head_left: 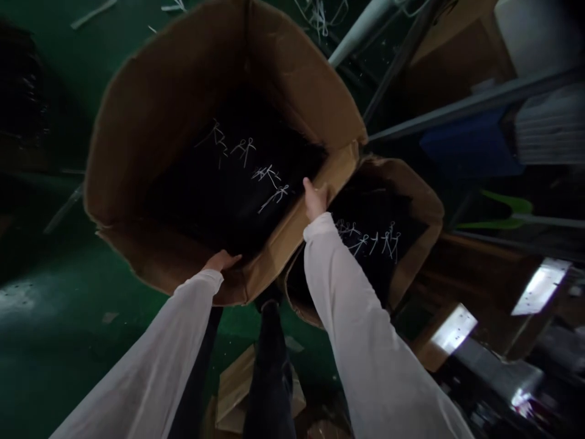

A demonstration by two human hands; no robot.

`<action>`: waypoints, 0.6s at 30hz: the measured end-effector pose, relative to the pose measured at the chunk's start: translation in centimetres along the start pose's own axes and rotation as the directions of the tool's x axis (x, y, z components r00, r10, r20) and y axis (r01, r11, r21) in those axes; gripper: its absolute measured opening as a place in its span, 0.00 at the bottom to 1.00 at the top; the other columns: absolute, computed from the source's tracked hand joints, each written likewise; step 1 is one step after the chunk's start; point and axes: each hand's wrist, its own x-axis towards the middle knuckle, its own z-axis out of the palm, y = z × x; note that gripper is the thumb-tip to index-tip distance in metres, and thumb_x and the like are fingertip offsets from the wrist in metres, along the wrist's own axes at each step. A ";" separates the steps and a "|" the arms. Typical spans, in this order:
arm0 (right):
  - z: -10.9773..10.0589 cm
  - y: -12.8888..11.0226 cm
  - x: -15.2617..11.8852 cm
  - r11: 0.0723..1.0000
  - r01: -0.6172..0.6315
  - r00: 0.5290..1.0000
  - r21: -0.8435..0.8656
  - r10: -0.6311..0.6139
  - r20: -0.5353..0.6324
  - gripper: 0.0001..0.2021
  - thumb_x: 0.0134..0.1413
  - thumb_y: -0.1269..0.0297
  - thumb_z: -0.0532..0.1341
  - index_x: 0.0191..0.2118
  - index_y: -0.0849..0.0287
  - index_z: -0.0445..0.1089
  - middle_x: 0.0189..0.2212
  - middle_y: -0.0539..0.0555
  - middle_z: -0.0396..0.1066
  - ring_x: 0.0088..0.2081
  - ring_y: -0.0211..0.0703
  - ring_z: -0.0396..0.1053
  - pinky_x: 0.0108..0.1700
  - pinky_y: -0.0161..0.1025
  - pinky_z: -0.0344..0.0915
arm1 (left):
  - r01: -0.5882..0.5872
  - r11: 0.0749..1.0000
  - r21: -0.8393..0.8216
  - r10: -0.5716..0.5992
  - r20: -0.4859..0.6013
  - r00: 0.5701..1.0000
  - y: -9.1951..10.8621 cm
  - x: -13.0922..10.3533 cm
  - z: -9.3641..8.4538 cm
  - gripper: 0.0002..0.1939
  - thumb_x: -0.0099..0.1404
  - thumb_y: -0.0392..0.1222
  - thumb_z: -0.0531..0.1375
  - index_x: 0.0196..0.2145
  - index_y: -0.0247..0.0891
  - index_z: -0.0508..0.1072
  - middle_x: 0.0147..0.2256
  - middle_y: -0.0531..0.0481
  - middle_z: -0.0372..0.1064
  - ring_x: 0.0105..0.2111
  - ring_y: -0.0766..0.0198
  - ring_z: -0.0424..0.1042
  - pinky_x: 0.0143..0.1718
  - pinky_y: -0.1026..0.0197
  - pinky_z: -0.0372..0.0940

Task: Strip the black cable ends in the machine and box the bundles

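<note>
A large open cardboard box point(123, 140) holds black material point(214, 189) with several thin white ties lying on it. My left hand point(222, 261) grips the box's near edge, its thumb pointing inward over the rim. On the right rim, my right hand point(316, 198) is closed round the cardboard, thumb on the inner side. Both arms are in white sleeves. Against the right side of this box stands a second, smaller cardboard box point(420, 213), also with black material and white ties inside.
Green floor point(46, 341) with white strips surrounds the large box. A small carton point(235, 390) lies by my legs. To the right are metal bars point(457, 113), a blue bin point(475, 143), a green hanger point(498, 210) and brown boxes. A dark bundle is at the upper left.
</note>
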 end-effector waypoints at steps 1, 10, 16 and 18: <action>-0.4 0.5 -1.8 0.998 -0.044 0.999 0.033 0.043 0.026 0.32 0.50 0.55 0.59 0.57 0.65 0.50 0.52 0.68 0.61 0.50 0.49 0.66 0.51 0.50 0.64 | 0.012 0.998 0.065 -0.009 -0.050 0.999 -0.4 0.1 0.3 0.29 0.54 0.53 0.60 0.47 0.26 0.68 0.49 0.27 0.65 0.54 0.40 0.61 0.51 0.47 0.58; -18.7 8.9 -13.4 0.984 -0.156 0.988 -0.084 0.155 -0.012 0.20 0.52 0.59 0.56 0.50 0.61 0.62 0.39 0.56 0.70 0.39 0.40 0.69 0.44 0.42 0.67 | -0.234 0.912 0.338 0.304 -0.171 0.937 -4.5 -8.0 3.3 0.22 0.61 0.52 0.50 0.45 0.33 0.69 0.45 0.39 0.70 0.47 0.50 0.69 0.47 0.54 0.63; -29.7 17.3 -4.8 0.714 -0.264 0.961 -0.648 0.137 -0.241 0.32 0.44 0.65 0.62 0.56 0.66 0.54 0.54 0.67 0.57 0.56 0.54 0.53 0.55 0.50 0.52 | -0.445 0.852 0.276 0.512 -0.255 0.820 -4.1 -13.2 10.9 0.19 0.62 0.53 0.51 0.43 0.40 0.69 0.42 0.46 0.71 0.43 0.56 0.70 0.44 0.56 0.65; -29.9 18.3 -2.2 0.659 -0.254 0.966 -0.708 0.143 -0.213 0.37 0.41 0.65 0.64 0.58 0.67 0.51 0.55 0.68 0.55 0.57 0.58 0.50 0.54 0.52 0.52 | -0.467 0.808 0.360 0.574 -0.296 0.764 -3.2 -14.3 13.7 0.16 0.62 0.51 0.52 0.42 0.40 0.69 0.42 0.46 0.71 0.45 0.54 0.68 0.48 0.51 0.62</action>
